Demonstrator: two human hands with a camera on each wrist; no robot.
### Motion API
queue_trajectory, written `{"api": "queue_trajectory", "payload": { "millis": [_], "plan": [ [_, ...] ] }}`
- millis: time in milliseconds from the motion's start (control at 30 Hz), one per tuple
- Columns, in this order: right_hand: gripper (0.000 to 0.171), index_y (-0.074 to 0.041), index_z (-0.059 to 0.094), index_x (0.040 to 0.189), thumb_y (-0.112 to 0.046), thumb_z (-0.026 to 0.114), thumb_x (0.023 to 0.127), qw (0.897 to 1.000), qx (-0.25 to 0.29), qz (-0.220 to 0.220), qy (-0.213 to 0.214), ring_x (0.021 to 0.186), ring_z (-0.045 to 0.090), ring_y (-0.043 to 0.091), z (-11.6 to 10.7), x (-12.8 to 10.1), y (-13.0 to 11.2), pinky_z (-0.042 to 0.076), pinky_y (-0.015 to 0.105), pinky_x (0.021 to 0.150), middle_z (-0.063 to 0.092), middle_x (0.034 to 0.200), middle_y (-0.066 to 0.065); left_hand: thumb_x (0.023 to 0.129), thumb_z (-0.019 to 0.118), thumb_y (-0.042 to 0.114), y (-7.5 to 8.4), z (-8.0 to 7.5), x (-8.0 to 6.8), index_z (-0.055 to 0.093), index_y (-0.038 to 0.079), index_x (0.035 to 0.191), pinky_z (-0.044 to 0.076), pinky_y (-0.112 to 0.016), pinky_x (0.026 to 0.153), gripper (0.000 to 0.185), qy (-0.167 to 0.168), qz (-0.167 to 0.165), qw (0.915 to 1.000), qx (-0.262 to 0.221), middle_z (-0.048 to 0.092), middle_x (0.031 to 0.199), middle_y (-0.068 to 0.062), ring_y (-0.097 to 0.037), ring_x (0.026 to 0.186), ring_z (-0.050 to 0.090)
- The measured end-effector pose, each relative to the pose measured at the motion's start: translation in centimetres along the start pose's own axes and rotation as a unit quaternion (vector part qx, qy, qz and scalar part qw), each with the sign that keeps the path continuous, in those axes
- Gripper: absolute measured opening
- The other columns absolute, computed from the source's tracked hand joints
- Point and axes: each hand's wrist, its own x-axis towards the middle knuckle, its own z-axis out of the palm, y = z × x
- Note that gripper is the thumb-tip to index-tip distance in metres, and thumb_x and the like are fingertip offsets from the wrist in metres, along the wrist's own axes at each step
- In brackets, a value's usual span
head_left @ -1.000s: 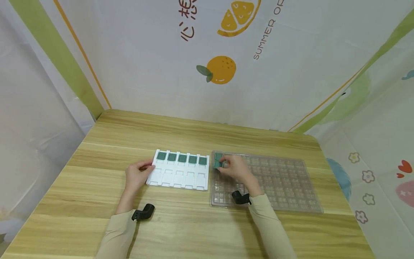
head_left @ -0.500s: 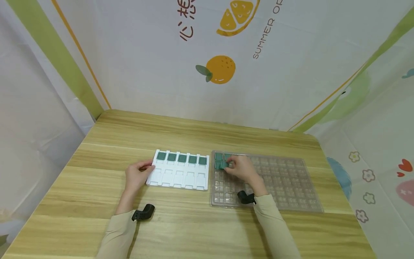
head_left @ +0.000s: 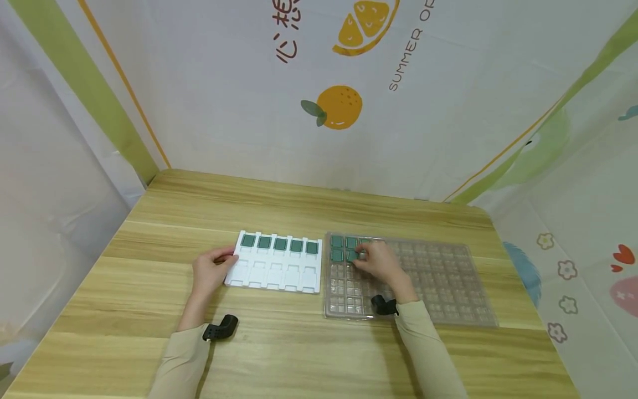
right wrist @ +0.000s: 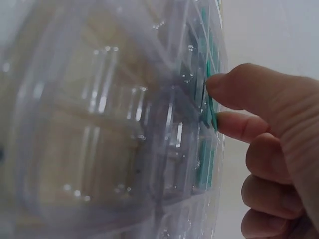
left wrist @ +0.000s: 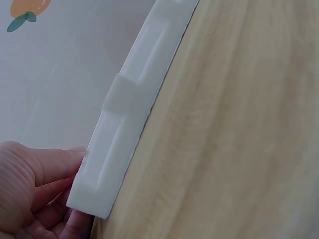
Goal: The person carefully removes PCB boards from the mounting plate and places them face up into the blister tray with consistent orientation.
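Observation:
My left hand [head_left: 211, 271] holds the left edge of a white plastic tray [head_left: 257, 265], thumb on the rim. Several dark green square chips [head_left: 281, 244] sit along that tray's far row. To its right lies a clear compartment tray [head_left: 346, 288]. Over its second row, second column, my right hand [head_left: 377, 261] pinches a thin green square chip [right wrist: 211, 94] between thumb and index finger; the other fingers are curled. More green square chips [head_left: 337, 241] rest in the clear tray's far-left pockets, and one is partly hidden behind my hand.
Both trays lie flat on a wood-grain table [head_left: 279, 343], with a narrow gap between them. A printed white curtain [head_left: 239, 111] hangs behind and at both sides. Each wrist carries a small black camera [head_left: 221, 327].
My right hand has moved right, from the clear tray's first column to the second, with a green square chip. Another chip now lies flat behind in the first column. My left hand stays put.

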Motion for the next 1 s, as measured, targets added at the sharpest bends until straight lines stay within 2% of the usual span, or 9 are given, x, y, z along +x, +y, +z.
{"api": "queue_trajectory", "payload": {
  "millis": [400, 767, 1000],
  "plan": [
    [0.026, -0.004, 0.070, 0.104, -0.018, 0.072, 0.082, 1.000, -0.012, -0.002, -0.001, 0.039, 0.026, 0.005, 0.33, -0.02, 0.14, 0.022, 0.019, 0.039, 0.038, 0.044, -0.006, 0.082, 0.067, -0.001, -0.01, 0.05, -0.05, 0.069, -0.009, 0.101, 0.041, -0.007, 0.059, 0.020, 0.001, -0.003, 1.0000, 0.005, 0.068, 0.089, -0.024, 0.008, 0.065, 0.051],
    [0.023, -0.007, 0.072, 0.101, -0.018, 0.073, 0.082, 1.000, -0.020, -0.005, 0.012, 0.040, 0.027, 0.005, 0.38, -0.10, 0.09, 0.022, 0.020, 0.040, 0.038, 0.044, -0.007, 0.082, 0.067, -0.001, 0.00, 0.09, -0.04, 0.069, -0.009, 0.100, 0.041, -0.009, 0.058, 0.020, -0.001, 0.000, 1.0000, 0.002, 0.068, 0.088, -0.023, 0.006, 0.066, 0.051],
    [0.024, -0.006, 0.072, 0.101, -0.019, 0.073, 0.082, 0.999, -0.029, -0.028, 0.028, 0.041, 0.028, 0.004, 0.57, 0.11, -0.49, 0.023, 0.019, 0.041, 0.038, 0.044, -0.009, 0.082, 0.066, -0.002, -0.19, 0.13, 0.03, 0.069, -0.009, 0.100, 0.041, -0.010, 0.058, 0.020, 0.001, 0.002, 1.0000, -0.007, 0.068, 0.086, -0.023, 0.005, 0.066, 0.051]
  ]
}}
